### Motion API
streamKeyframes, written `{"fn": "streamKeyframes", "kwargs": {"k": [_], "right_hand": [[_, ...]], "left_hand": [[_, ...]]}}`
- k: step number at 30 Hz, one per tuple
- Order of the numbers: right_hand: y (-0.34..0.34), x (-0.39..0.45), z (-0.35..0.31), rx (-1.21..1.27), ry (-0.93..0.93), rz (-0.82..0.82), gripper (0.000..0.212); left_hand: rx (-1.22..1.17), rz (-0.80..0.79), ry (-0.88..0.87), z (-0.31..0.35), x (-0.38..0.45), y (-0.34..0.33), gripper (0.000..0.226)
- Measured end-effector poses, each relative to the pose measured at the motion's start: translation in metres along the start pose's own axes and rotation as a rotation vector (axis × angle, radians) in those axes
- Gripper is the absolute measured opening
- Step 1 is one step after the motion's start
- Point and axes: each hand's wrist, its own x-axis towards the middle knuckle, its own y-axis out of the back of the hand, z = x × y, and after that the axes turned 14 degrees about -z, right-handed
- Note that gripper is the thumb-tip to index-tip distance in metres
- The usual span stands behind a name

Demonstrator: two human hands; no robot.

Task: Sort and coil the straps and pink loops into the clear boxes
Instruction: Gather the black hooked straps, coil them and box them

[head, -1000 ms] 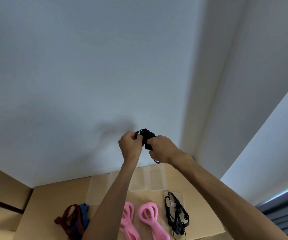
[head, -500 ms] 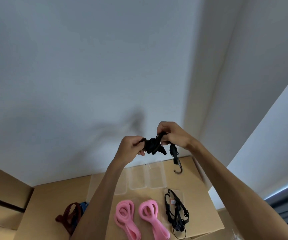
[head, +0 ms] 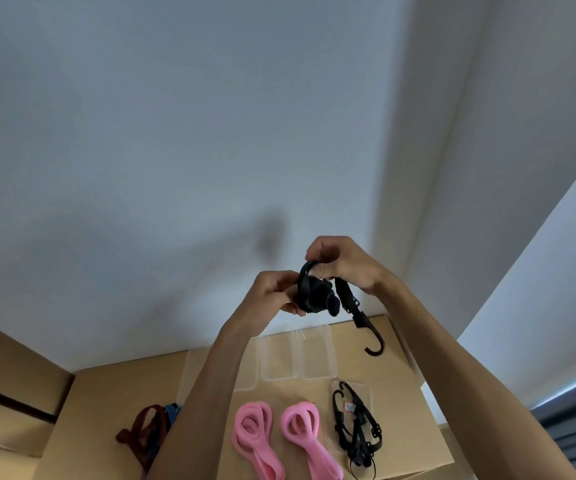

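Both hands are up in front of the wall (head: 141, 133), working one black strap (head: 314, 296). The left hand (head: 272, 292) grips the coiled bundle; the right hand (head: 342, 261) pinches a loop of it just above, and the loose tail hangs down to a hook (head: 376, 346) over the far right of the cardboard top (head: 113, 386).

Down on the cardboard I count three clear boxes (head: 316, 355) in a row along the far edge by the wall, the left one partly hidden by the forearm. Nearer lie two pink loops (head: 253, 434), side by side and apart from each other. Right of them a second black strap (head: 355, 420) lies in a loose tangle, seemingly on a clear lid. At the left, a maroon strap (head: 141, 427) and a blue strap (head: 172, 410) overlap, half hidden by the left arm.

There is bare cardboard left of the boxes and between the pink loops and the boxes. The right edge runs just past the tangled strap.
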Motion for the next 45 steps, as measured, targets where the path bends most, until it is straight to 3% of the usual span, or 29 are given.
{"fn": "streamKeyframes", "kwargs": {"k": [3, 7, 10, 14, 19, 23, 26, 29, 33, 36, 40, 42, 45], "right_hand": [[-0.009, 0.005, 0.018, 0.181, 0.020, -0.009, 0.013], [-0.022, 0.011, 0.038, 0.285, 0.006, 0.178, 0.012], [-0.032, 0.012, 0.044, 0.272, -0.079, 0.091, 0.018], [-0.037, 0.014, 0.048, 0.219, -0.143, 0.108, 0.030], [-0.045, 0.013, 0.055, 0.529, -0.153, 0.023, 0.025], [-0.039, 0.008, 0.058, 0.573, -0.145, 0.057, 0.018], [-0.037, 0.006, 0.054, 0.450, -0.173, 0.068, 0.027], [-0.038, 0.003, 0.054, 0.373, -0.240, 0.055, 0.040], [-0.040, -0.002, 0.050, 0.087, -0.270, 0.012, 0.012], [-0.035, 0.000, 0.037, -0.387, -0.347, -0.041, 0.010], [-0.025, -0.002, 0.022, -0.814, -0.399, -0.022, 0.022], [-0.022, -0.001, 0.014, -0.910, -0.360, -0.015, 0.026], [-0.016, 0.000, 0.003, -0.832, -0.253, -0.043, 0.018]], "left_hand": [[-0.149, 0.065, -0.036, 0.002, 0.007, -0.009, 0.020], [-0.291, 0.212, -0.090, 0.003, 0.012, -0.018, 0.018], [-0.316, 0.242, -0.111, 0.001, 0.010, -0.015, 0.017], [-0.319, 0.335, -0.115, -0.003, 0.009, -0.013, 0.018], [-0.371, 0.420, -0.119, -0.003, 0.022, -0.026, 0.018], [-0.376, 0.417, -0.136, -0.002, 0.025, -0.024, 0.019], [-0.307, 0.441, -0.120, -0.004, 0.025, -0.019, 0.017], [-0.243, 0.595, -0.080, -0.005, 0.031, -0.009, 0.011], [0.046, 0.731, 0.006, -0.009, 0.036, 0.007, 0.012], [0.244, 0.707, 0.049, -0.013, 0.032, 0.005, 0.013], [0.427, 0.710, 0.111, -0.019, 0.029, 0.008, 0.013], [0.564, 0.629, 0.171, -0.019, 0.029, 0.005, 0.013], [0.600, 0.401, 0.214, -0.017, 0.027, -0.003, 0.012]]}}
